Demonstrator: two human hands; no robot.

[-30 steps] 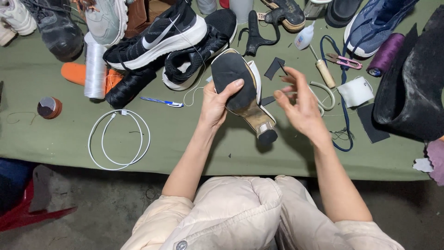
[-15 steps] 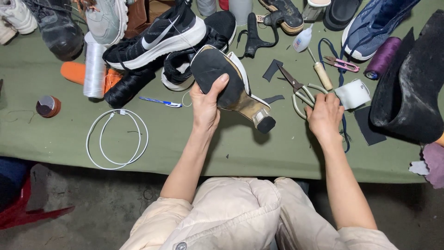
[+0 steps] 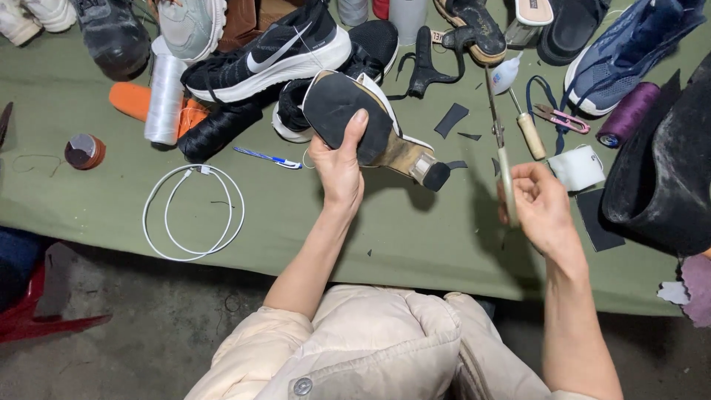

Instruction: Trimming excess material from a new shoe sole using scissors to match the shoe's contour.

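My left hand [image 3: 339, 164] grips a heeled shoe [image 3: 370, 126] turned sole up, its black sole patch facing me and the block heel pointing right. The thumb presses on the sole. My right hand [image 3: 539, 204] holds a pair of scissors [image 3: 501, 148] by the handles, blades pointing up and away, a hand's width right of the heel. Both are raised over the green cloth-covered table [image 3: 415, 230].
Black sneakers [image 3: 274, 55], a white thread spool [image 3: 164, 92], a coiled white cable [image 3: 194, 211], a blue pen [image 3: 268, 157], an awl with a wooden handle [image 3: 529, 133], small snips [image 3: 561, 118], white tape [image 3: 578, 167], purple thread [image 3: 628, 112], black scraps and more shoes crowd the table.
My right hand has picked the scissors up off the table and lifted them. The shoe in my left hand has shifted slightly left and up.
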